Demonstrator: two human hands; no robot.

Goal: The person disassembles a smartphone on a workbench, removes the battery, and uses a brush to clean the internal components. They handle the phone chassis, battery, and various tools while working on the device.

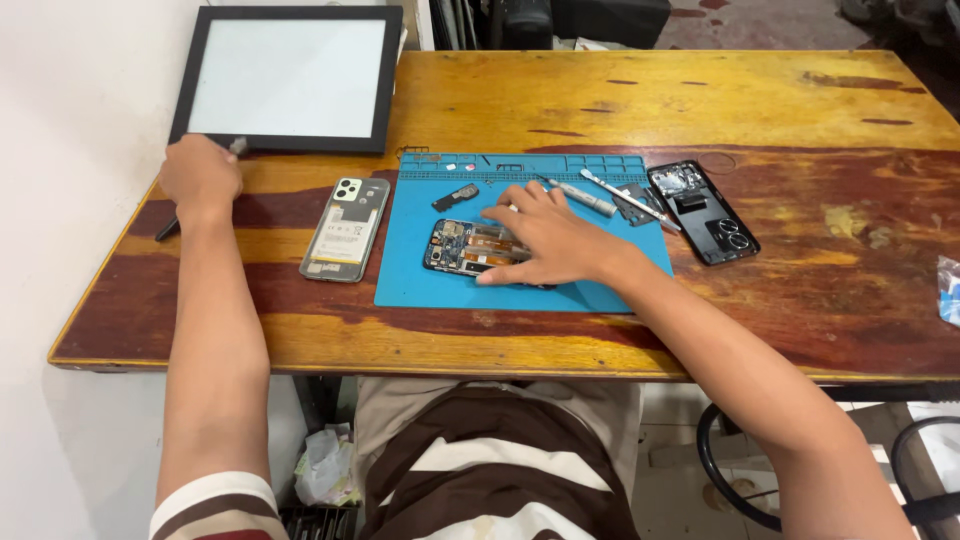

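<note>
The left arm is being stretched straight out to the far left part of the wooden table (600, 95), and the left hand (200, 175) is being seen from the back, knuckles up, fingers curled into a loose fist just below the lower edge of a black-framed light panel (288, 78). A small grey tool tip (238, 146) is being shown poking out of the fist toward the panel's frame, and a dark slender end (167, 229) is being shown on the table beside the wrist; whether both belong to one tool cannot be told. The right arm is being angled in from the lower right across the table's near edge, and the right hand (545, 240) is being laid palm down with fingers spread wide and flat, gripping nothing, pressing on an opened phone (462, 246) whose boards and orange flex cables are being exposed. This phone is being kept on a blue repair mat (420, 285), near its middle. A phone back with its battery (345, 228) is lying just left of the mat, a small black part (455, 196) and a grey screwdriver (582, 197) are lying on the mat beyond the fingers, and a black phone frame (703, 211) is lying off the mat's right edge
</note>
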